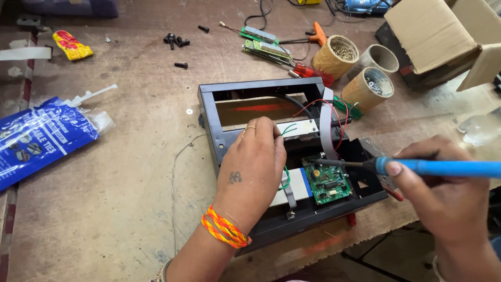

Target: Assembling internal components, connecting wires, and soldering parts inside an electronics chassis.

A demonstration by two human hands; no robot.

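A black metal device frame (209, 112) lies open on the wooden workbench, with a small green circuit board (329, 184) inside at its right. My left hand (253, 167) rests on the frame's middle and pinches a thin green wire (288, 129) at its fingertips. My right hand (443, 196) grips a blue-handled soldering iron (443, 168), whose metal tip reaches left to the top of the green board. Red wires and a grey ribbon cable (326, 122) loop over the frame beside the board.
Three cardboard tubes (368, 90) holding small hardware stand behind the frame, next to a cardboard box (433, 31). Long green circuit boards (266, 44), black bolts (176, 40), a red-handled screwdriver (313, 73) and a blue plastic bag (36, 138) lie around.
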